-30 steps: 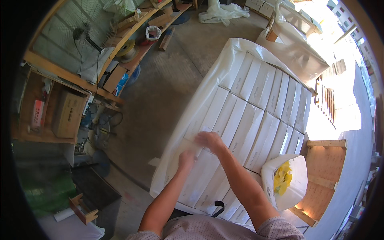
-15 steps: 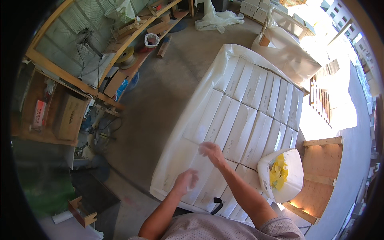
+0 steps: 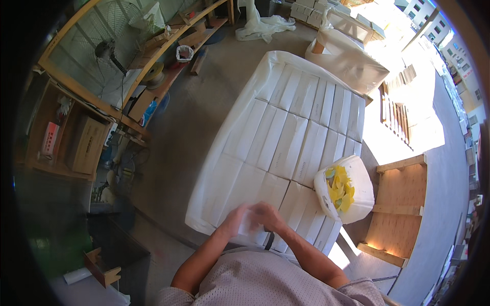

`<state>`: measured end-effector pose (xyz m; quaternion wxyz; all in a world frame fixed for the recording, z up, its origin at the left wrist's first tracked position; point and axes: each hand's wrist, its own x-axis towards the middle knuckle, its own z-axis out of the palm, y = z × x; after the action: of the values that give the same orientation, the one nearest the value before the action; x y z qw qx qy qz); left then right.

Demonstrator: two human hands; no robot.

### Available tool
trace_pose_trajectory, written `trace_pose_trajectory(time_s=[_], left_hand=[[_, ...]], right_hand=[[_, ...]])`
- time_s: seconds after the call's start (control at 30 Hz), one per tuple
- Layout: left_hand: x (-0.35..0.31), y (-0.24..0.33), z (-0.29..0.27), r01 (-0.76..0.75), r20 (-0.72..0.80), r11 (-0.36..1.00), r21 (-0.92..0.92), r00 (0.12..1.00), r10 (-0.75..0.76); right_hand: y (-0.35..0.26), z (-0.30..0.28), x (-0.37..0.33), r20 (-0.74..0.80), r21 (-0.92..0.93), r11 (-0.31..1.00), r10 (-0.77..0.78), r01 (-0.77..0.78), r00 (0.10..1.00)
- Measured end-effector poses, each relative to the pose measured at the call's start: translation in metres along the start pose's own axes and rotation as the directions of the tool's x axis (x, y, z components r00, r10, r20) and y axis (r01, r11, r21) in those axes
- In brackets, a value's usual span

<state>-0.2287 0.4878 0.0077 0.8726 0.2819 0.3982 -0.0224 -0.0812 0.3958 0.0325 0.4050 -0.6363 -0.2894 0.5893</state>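
Note:
My left hand (image 3: 233, 222) and my right hand (image 3: 268, 217) meet low over the near end of a stack of long white boxes (image 3: 290, 145). Both sets of fingers are curled and somewhat smeared by motion. Between the hands shows a small pale, whitish piece (image 3: 248, 225), too blurred to name; the fingers close around it. The boxes lie side by side in rows, with clear plastic film (image 3: 217, 148) along the stack's left and far edges. On the right of the stack sits a cut white plastic container (image 3: 362, 189) with crumpled yellow pieces (image 3: 341, 191) in it.
A wooden pallet (image 3: 395, 229) stands right of the stack. Another film-wrapped load (image 3: 352, 66) is beyond its far right corner. Wooden shelving (image 3: 168, 89) with a wire spool (image 3: 154, 79) runs along the left. Loose film (image 3: 263, 28) lies on the floor far off.
My right hand has come down and nearer to my body to meet my left hand, which has shifted slightly. The whole view has turned, moving stack and container up and left.

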Motion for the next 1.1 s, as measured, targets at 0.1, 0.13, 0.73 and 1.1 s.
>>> trace_pose_trajectory(time_s=[0.1, 0.13, 0.73, 1.1], left_hand=[[-0.009, -0.009, 0.003, -0.021, 0.108, 0.998, -0.054, 0.994, 0.027], [-0.012, -0.012, 0.003, -0.01, 0.139, 0.997, -0.079, 0.99, 0.021], [-0.049, -0.047, 0.027, -0.058, 0.037, 0.991, 0.118, 0.998, 0.054], [-0.048, -0.047, 0.041, -0.112, 0.021, 0.97, 0.217, 0.994, 0.111]], right_hand=[[-0.002, 0.001, -0.016, 0.035, 0.05, 0.999, 0.005, -0.007, 0.999], [-0.001, -0.001, -0.021, 0.07, 0.076, 0.997, 0.017, -0.022, 0.997], [0.01, 0.01, -0.089, -0.323, -0.167, 0.984, -0.114, 0.061, 0.94], [0.025, -0.015, -0.105, -0.098, 0.436, 0.9, 0.016, 0.029, 0.995]])
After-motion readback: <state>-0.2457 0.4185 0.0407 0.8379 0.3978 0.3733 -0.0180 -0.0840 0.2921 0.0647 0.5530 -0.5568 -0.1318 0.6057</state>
